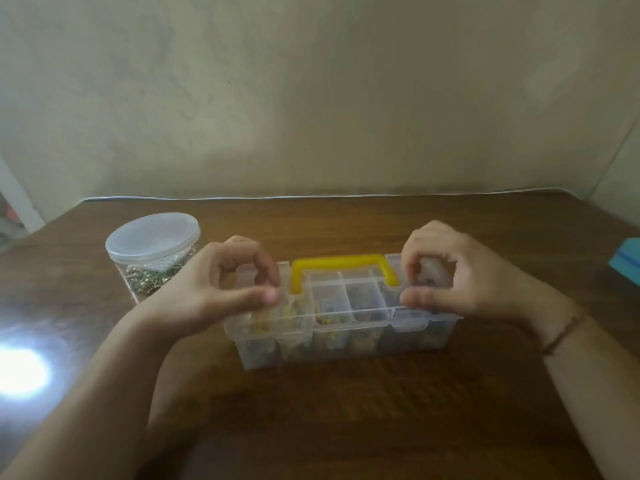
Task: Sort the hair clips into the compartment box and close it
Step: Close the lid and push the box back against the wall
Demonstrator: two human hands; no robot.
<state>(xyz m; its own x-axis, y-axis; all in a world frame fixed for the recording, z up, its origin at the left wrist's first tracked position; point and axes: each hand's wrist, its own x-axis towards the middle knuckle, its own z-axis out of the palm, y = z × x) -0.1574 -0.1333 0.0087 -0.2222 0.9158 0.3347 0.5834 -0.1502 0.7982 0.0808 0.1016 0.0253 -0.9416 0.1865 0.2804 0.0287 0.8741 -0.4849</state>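
Head view: compartment box [346, 336] sits mid-table [346, 410], long side toward the person, yellow handle [341, 268] at the far edge. Left hand [214, 289] and right hand [450, 275] each pinch an end of the clear lid [349, 299], thumb near side, fingers curled over the far side; likely so it comes down level onto the latches. Hair clips [327, 320] show dimly in the compartments. Lidded round tub [154, 252] stands just left. No readable writing or brand anywhere.
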